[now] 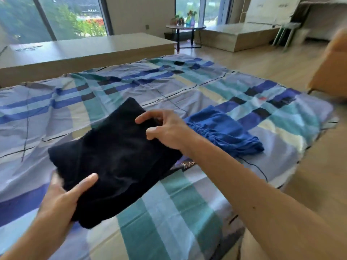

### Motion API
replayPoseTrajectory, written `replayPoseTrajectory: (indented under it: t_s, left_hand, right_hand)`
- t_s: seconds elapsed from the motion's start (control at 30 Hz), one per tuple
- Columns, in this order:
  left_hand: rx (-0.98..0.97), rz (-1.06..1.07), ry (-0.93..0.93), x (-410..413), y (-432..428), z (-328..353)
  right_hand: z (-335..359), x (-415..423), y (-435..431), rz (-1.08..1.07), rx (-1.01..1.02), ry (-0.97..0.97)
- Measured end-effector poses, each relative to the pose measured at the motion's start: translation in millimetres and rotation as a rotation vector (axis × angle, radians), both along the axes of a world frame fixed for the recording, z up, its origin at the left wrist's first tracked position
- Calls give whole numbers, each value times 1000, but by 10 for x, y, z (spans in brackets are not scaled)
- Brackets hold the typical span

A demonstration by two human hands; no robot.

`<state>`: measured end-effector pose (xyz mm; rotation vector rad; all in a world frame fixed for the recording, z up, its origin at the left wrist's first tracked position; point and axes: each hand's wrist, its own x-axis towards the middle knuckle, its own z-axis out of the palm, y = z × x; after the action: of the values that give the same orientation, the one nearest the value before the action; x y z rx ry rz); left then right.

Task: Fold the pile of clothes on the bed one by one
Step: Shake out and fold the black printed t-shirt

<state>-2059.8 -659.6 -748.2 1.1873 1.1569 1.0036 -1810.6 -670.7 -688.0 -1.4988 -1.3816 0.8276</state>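
Daylight enters through a tall window (71,17) at eleven o'clock, trees beyond it, and a narrower window (189,6) at one o'clock, with a plain beige wall (139,14) between them. A low wooden platform (90,47) runs along the far side of the bed (169,85), which wears a blue, teal and cream plaid cover. Just past twelve o'clock stands a small round table (185,26) bearing flowers (190,16), a second platform (238,34) just beside it. Pale wood floor (262,62) spreads toward two o'clock, where a blurred orange seat (332,68) shows
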Motion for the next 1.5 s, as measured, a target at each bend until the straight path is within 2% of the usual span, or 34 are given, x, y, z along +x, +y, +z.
replayPoseTrajectory:
  t_s: [0.1, 0.3, 0.4, 0.5, 0.57, 0.6, 0.67, 0.73, 0.8, 0.93, 1.0, 1.1, 1.2, 1.3, 1.4, 1.5]
  left_hand:
    - [81, -103, -86, 805, 58, 200]
    - [82, -259, -55, 2356, 316, 198]
    - [45, -284, 123, 2793, 338, 4]
    - [6, -317, 459, 2897, 346, -249]
    - [206, -243, 738, 2850, 402, -295]
    - [410, -187, 839, 2821, 442, -277]
    - [839, -199, 870, 2814, 513, -176]
    - [1028, -342, 838, 2897, 599, -85]
    - [975, -483, 872, 3025, 669, -78]
    - [688, -723, 1091, 3103, 637, -373]
    - [606, -733, 1090, 3081, 598, -525]
    - [589, -736, 1090, 3080, 599, -486]
    - [616, -777, 1077, 2995, 632, -319]
    - [668, -784, 956, 2750, 654, -148]
    - [684, -703, 827, 2360, 710, 35]
    - [605, -588, 756, 1826, 792, 220]
  right_hand:
    - [148, 770, -59, -266, 118, -201]
    - [-59, 2013, -262, -715, 161, -346]
    - [-364, 2288, -287, -820, 42, -394]
    - [-709, 2403, -251, -787, -312, -570]
    - [-742, 2417, -193, -780, -368, -677]
    - [-700, 2423, -151, -780, -300, -706]
    - [-596, 2405, -59, -743, -131, -736]
    - [-554, 2352, 43, -655, -62, -730]
    - [-604, 2302, 119, -541, -142, -713]
    - [-847, 2329, 106, -346, -472, -721]
    - [-935, 2348, 126, -314, -538, -757]
    - [-949, 2336, 153, -334, -542, -769]
    - [-922, 2319, 149, -366, -508, -762]
    - [-837, 2259, 139, -451, -379, -728]
    - [-685, 2130, 148, -499, -111, -528]
    - [-514, 1813, 226, -378, 73, -380]
